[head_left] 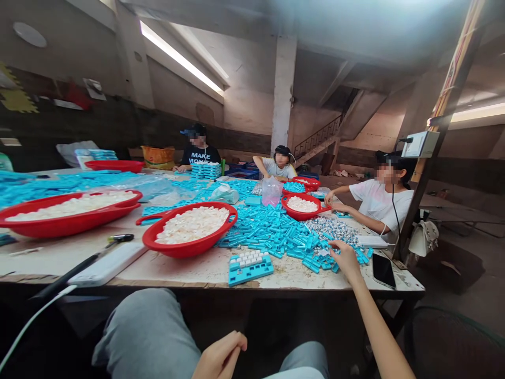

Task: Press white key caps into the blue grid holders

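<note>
My left hand (221,353) hovers over my lap below the table edge, fingers curled inward; whatever may be inside them is hidden. Above the near right of the table, my right hand (345,259) reaches out with thumb and forefinger a little apart and nothing visible between them. Under and beside it lie a heap of loose blue plastic pieces (272,229) and a spread of small white-and-dark parts (333,230). At the near edge, a blue keyboard-like toy frame (252,275) has several white keycaps (248,258) in its upper rows.
Red baskets of white pieces stand at near centre (189,249), left (67,227) and farther right (302,215). A phone (383,271) lies at the right corner, a white power bank (108,266) at left. Three people sit around the table. A post (434,121) rises at right.
</note>
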### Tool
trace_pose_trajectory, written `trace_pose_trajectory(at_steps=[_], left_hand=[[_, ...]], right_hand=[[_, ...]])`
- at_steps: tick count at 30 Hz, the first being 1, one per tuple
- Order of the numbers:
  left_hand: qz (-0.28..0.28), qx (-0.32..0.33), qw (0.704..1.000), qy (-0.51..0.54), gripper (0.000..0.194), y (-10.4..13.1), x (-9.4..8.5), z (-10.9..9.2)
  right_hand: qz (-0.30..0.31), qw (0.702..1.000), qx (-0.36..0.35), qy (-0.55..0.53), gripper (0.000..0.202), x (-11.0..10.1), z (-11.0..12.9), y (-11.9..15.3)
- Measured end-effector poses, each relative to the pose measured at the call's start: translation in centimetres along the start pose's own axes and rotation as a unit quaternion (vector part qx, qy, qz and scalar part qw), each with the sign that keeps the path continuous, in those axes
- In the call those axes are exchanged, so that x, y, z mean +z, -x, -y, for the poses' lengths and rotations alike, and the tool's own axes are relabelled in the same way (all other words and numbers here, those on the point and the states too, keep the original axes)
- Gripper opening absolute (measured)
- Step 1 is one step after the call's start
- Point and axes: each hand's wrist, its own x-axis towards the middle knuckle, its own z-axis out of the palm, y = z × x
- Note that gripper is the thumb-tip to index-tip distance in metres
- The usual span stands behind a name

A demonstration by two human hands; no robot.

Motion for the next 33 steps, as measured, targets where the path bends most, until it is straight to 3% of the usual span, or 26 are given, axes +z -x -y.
trace_pose_trajectory(at_steps=[3, 5, 10, 15, 18, 23, 25, 33], left_hand=[[-0.026, -0.027, 0.999, -0.003, 0.022, -1.9, -0.8, -0.9], [-0.051, -0.055, 0.997, -0.010, 0.019, -4.0, -1.4, -1.5], [-0.078, -0.031, 0.996, 0.002, 0.040, -9.4, -3.1, -2.1], [-0.063, -0.013, 0.998, 0.005, 0.031, -11.9, -5.6, -0.6], [-0.051, -0.003, 0.998, -0.019, 0.028, -12.4, -7.3, 1.0], [-0.001, -0.014, 0.998, -0.062, 0.027, -13.1, -8.5, 4.0], [0.011, -0.026, 0.997, -0.075, 0.027, -13.2, -8.3, 4.9], [-0.015, -0.020, 0.999, -0.032, 0.032, -12.0, -7.0, 6.1]], right_hand=[[-0.071, 0.972, 0.029, -0.221, 0.019, 1.9, 3.3, 1.0], [-0.065, 0.931, 0.058, -0.355, 0.027, 4.2, 6.1, 1.8], [0.056, 0.844, 0.128, -0.518, 0.039, 10.7, 12.8, 3.6], [0.163, 0.807, 0.115, -0.555, 0.039, 14.1, 16.6, 3.5], [0.207, 0.813, 0.081, -0.538, 0.039, 15.4, 17.3, 2.7], [0.186, 0.904, -0.062, -0.381, 0.023, 17.3, 17.0, 2.1], [0.182, 0.923, -0.118, -0.318, 0.018, 17.8, 16.8, 2.1], [0.191, 0.936, -0.180, -0.236, 0.019, 18.3, 15.9, 2.7]])
